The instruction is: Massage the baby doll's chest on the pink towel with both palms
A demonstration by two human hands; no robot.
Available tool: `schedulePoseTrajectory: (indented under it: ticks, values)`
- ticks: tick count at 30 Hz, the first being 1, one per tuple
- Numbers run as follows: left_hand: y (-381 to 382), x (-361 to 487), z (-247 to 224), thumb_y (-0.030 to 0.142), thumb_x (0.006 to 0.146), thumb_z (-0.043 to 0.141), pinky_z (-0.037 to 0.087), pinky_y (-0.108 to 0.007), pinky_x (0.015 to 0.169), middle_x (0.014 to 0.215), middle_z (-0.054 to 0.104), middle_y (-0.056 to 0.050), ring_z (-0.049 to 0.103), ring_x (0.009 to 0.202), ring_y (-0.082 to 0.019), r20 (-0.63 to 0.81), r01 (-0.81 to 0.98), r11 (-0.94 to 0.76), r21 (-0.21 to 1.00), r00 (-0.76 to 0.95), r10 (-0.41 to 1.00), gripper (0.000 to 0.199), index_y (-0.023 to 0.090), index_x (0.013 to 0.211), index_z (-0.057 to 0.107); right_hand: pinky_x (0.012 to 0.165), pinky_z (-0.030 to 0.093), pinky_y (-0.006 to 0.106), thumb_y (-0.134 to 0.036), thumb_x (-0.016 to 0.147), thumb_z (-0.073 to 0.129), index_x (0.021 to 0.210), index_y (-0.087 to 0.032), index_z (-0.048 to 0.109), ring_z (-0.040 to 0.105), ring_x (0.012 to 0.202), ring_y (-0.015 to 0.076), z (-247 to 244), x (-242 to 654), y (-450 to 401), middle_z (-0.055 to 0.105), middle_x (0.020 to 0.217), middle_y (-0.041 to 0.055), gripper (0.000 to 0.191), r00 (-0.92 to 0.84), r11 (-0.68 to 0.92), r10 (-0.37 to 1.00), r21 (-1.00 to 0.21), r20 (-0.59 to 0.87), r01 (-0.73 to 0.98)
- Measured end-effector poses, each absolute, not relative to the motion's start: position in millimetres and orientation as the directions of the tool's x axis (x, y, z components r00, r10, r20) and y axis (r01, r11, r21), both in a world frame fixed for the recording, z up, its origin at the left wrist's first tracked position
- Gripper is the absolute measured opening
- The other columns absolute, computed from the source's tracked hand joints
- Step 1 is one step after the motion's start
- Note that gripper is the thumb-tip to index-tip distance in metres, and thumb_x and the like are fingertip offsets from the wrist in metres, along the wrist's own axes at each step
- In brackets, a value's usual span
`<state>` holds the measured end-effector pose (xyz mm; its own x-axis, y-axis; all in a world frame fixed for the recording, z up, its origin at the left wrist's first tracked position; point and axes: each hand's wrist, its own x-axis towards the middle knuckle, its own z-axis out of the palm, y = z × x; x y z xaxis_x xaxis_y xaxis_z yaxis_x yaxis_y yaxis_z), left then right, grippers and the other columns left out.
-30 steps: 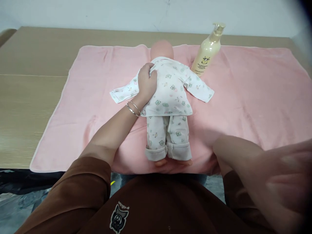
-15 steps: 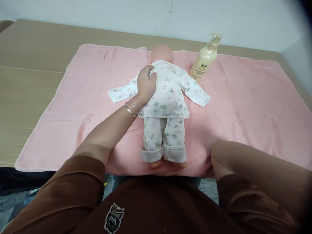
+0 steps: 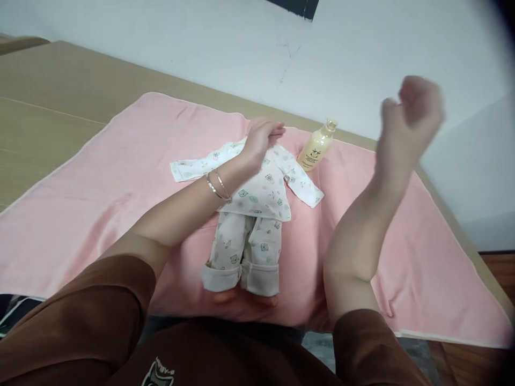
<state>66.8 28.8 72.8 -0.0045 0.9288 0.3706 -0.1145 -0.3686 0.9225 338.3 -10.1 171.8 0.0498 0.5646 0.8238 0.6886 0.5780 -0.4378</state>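
head view, and the doll [image 3: 257, 201] lies on the pink blanket [image 3: 120, 166], feet [image 3: 225, 296] toward the person, in a white printed shirt [image 3: 277, 195] and matching pants [image 3: 229, 241] with rolled cuffs [image 3: 221, 277]. over its upper back goes the left hand [image 3: 259, 143], fingers stretched out and close together, gripping nothing, and it hides most of the doll's head; how firmly the palm presses, i can't tell. two bracelets [image 3: 212, 187] circle that wrist. up high, well apart from the doll, is the right hand [image 3: 416, 115], blurred, fingers curled in; whether anything sits inside, i can't tell. just beside one shirt sleeve [image 3: 308, 187] stands the yellow bottle [image 3: 314, 153], and beyond the blanket come the table [image 3: 80, 75] and the pale wall [image 3: 225, 48].
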Motion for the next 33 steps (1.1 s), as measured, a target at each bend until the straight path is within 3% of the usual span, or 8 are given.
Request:
schedulePoseTrajectory:
  ticks: [1,4,8,13,20,24,28,33]
  values:
    - [36,79,77,0.035,0.105,0.040,0.063,-0.053,0.116,0.121,0.080,-0.013,0.077,0.126,-0.029,0.316,-0.153,-0.302,0.941,0.075,0.946,0.036,0.019,0.110,0.073,0.129,0.047,0.048,-0.018,0.091,0.052,0.144,-0.014,0.058,0.060,0.147,0.0285,162,334,4,0.063,0.150,0.0167,0.054,0.100,0.579,0.576,-0.491,0.811,0.651]
    - [63,111,88,0.046,0.110,0.026,0.065,-0.053,0.111,0.116,0.081,-0.016,0.076,0.128,-0.031,0.188,-0.213,-0.134,0.968,0.261,0.947,0.056,0.018,0.112,0.074,0.138,0.034,0.052,-0.020,0.090,0.054,0.153,-0.016,0.053,0.046,0.161,0.0279,131,320,39,0.052,0.168,0.0142,0.064,0.051,0.437,0.758,-0.563,0.651,0.701]
    - [110,140,104,0.056,0.112,0.012,0.064,-0.045,0.115,0.116,0.079,-0.018,0.074,0.132,-0.028,0.068,-0.385,0.067,0.921,0.329,0.942,0.072,0.017,0.093,0.070,0.140,0.026,0.063,-0.025,0.092,0.052,0.160,-0.022,0.047,0.036,0.167,0.0300,110,311,56,0.045,0.173,0.0106,0.068,-0.089,0.366,0.844,-0.445,0.529,0.817]
    - [148,157,112,0.055,0.111,-0.007,0.066,-0.039,0.115,0.112,0.076,-0.018,0.073,0.134,-0.025,-0.008,-0.441,0.197,0.876,0.394,0.919,0.083,0.019,0.075,0.059,0.138,0.031,0.060,-0.028,0.098,0.050,0.158,-0.017,0.048,0.036,0.165,0.0328,105,312,58,0.049,0.168,0.0158,0.061,-0.165,0.374,0.853,-0.359,0.495,0.855]
    - [121,162,108,0.052,0.112,0.008,0.062,-0.039,0.120,0.141,0.068,-0.024,0.059,0.153,-0.030,-0.044,-0.410,0.229,0.883,0.413,0.910,0.073,0.011,0.112,0.069,0.134,0.037,0.058,-0.013,0.093,0.046,0.146,-0.016,0.056,0.044,0.155,0.0345,102,295,51,0.056,0.154,0.0181,0.054,-0.120,0.309,0.827,-0.265,0.550,0.914]
    - [80,141,116,0.050,0.112,0.012,0.065,-0.040,0.114,0.129,0.073,-0.025,0.066,0.145,-0.031,-0.189,-0.383,0.375,0.844,0.443,0.876,0.069,0.012,0.109,0.069,0.132,0.037,0.054,0.000,0.085,0.046,0.145,-0.011,0.054,0.048,0.149,0.0309,110,278,43,0.057,0.154,0.0188,0.061,0.002,0.189,0.850,-0.307,0.527,0.933]
    - [45,109,100,0.044,0.111,0.023,0.065,-0.047,0.116,0.117,0.079,-0.021,0.066,0.144,-0.034,-0.077,-0.271,0.209,0.939,0.428,0.900,0.058,0.017,0.098,0.073,0.136,0.027,0.050,0.006,0.084,0.045,0.146,-0.008,0.051,0.047,0.152,0.0249,119,263,39,0.055,0.159,0.0170,0.064,0.129,0.052,0.876,-0.356,0.464,0.933]
    - [-1,70,87,0.041,0.113,0.022,0.060,-0.058,0.122,0.127,0.077,-0.016,0.054,0.157,-0.035,0.208,-0.003,-0.223,0.975,0.380,0.902,0.058,0.019,0.116,0.076,0.138,0.022,0.051,-0.011,0.107,0.049,0.144,-0.008,0.048,0.039,0.158,0.0262,121,252,40,0.053,0.162,0.0170,0.038,0.201,-0.003,0.872,-0.405,0.447,0.914]
